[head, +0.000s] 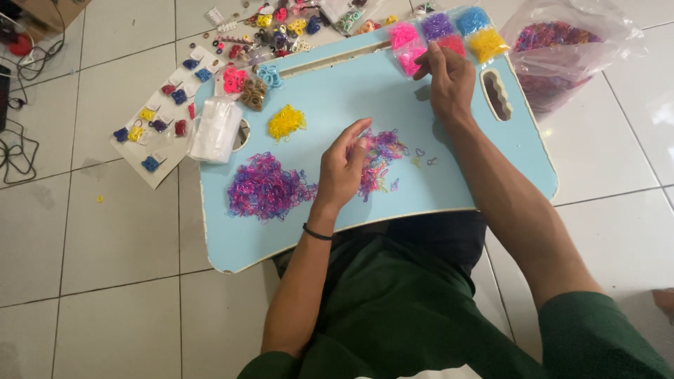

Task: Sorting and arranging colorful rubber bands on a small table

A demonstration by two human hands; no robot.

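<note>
A light blue lap tray [337, 98] lies across my lap. My left hand [342, 168] rests on a mixed pile of small rubber bands [382, 151] in the tray's middle, fingers curled over it. My right hand [447, 77] reaches to the far edge and pinches at a small bag of pink bands [406, 43]. Beside it lie small bags of purple [437, 25], blue [472, 20], yellow [486, 43] and red [454, 43] bands. A larger purple and pink heap [263, 188] and a small yellow heap [286, 122] sit on the tray's left part.
A big clear bag of mixed bands [554, 52] lies on the white tile floor at the right. Small clear bags [216, 130] overlap the tray's left edge. Cards of hair clips [165, 116] and loose hair ties [281, 31] lie beyond. Cables [17, 140] run at far left.
</note>
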